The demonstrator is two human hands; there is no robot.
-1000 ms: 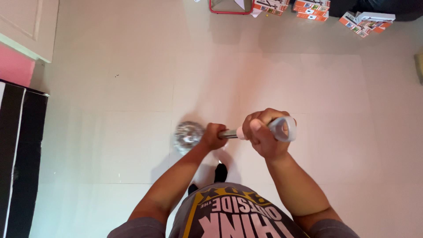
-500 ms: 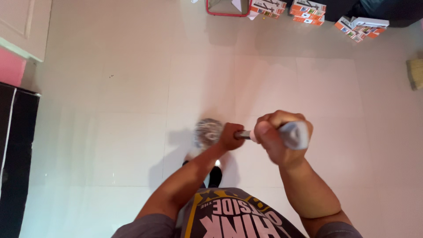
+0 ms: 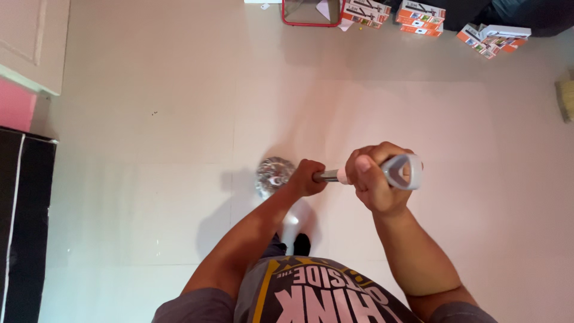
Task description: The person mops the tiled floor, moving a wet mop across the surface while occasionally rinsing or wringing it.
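Left hand was clenched around the metal shaft of a mop, just right of the round silvery mop head resting on the pale tiled floor. Further right along the shaft, the right hand gripped the grey looped handle. Orange-and-white boxes lay well beyond the mop head.

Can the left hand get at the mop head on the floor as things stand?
Probably not directly: the left hand is wrapped around the metal pole high above the tiled floor, with the silvery mop head far below. Nothing blocks it; only the height does.
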